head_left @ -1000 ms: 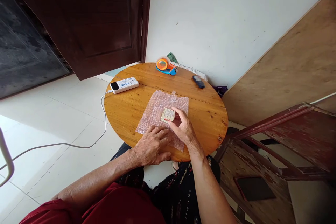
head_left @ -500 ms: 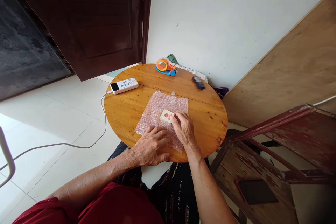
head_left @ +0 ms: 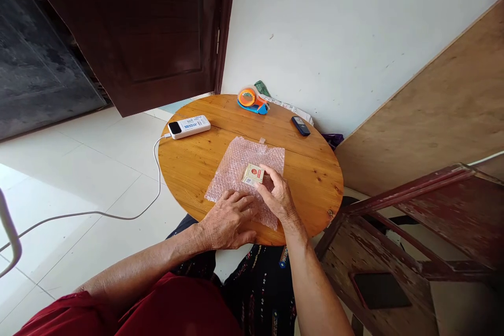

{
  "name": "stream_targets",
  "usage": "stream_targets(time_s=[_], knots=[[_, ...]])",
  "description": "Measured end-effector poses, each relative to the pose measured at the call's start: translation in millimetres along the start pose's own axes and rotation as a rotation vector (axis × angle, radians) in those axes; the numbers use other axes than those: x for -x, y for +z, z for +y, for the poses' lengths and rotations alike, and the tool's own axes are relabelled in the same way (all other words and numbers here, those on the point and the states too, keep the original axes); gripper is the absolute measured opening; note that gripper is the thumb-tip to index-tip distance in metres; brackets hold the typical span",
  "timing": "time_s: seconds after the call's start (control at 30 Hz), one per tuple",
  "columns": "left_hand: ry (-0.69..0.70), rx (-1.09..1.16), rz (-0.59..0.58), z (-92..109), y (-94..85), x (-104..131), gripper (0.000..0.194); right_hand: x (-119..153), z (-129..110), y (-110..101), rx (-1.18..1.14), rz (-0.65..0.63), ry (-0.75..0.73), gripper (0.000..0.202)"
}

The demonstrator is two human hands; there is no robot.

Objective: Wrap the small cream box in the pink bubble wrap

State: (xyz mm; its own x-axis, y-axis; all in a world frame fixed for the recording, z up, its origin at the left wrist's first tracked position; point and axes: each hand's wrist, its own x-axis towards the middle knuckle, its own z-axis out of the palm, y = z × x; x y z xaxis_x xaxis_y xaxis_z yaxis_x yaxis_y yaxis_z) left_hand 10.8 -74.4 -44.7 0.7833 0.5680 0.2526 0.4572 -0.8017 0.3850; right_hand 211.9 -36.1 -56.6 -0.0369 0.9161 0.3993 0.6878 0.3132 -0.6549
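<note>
The left hand [head_left: 228, 220] lay flat, palm down, pinning the near edge of a bubble wrap sheet [head_left: 244, 178] at the round wooden table [head_left: 189, 163]'s 6 o'clock. The right hand [head_left: 277, 197] pinched a small card packet [head_left: 253, 174] by its right edge at the sheet's centre; it looked light and stiff, the wrap soft and slippery. At 12 o'clock sat a tape dispenser [head_left: 252, 100].

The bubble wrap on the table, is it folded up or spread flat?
Spread flat: the bubble wrap lies as one open sheet, the left hand pressing its near edge.
</note>
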Motion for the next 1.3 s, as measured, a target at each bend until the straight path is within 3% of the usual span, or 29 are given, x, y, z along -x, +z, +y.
stream_targets(time_s=[0.23, 0.5, 0.73, 0.9, 1.1, 1.2, 1.3], knots=[[-0.007, 0.032, 0.019, 1, -0.9, 1, 0.049, 0, -1, 0, -0.005, -0.019, 0.006, 0.049], [-0.05, 0.022, 0.135, -10, -12.9, 16, 0.047, 1, -6, -9, -0.157, -0.006, 0.067, 0.056], [-0.088, -0.082, 0.063, -20, -31.5, 21, 0.036, 3, -14, -22, -0.156, -0.115, 0.081, 0.064], [-0.074, -0.068, 0.12, -26, -24.5, 13, 0.036, -1, -19, -25, -0.107, -0.235, 0.091, 0.065], [-0.009, -0.11, 0.216, -33, -14.7, 1, 0.013, 9, -19, -57, -0.184, -0.353, 0.087, 0.056], [-0.008, -0.109, 0.261, -35, -18.9, -7, 0.012, 17, -24, -67, -0.163, -0.402, -0.005, 0.069], [-0.044, -0.064, 0.276, -37, -28.7, -21, 0.011, 18, -33, -62, -0.064, -0.341, -0.052, 0.07]])
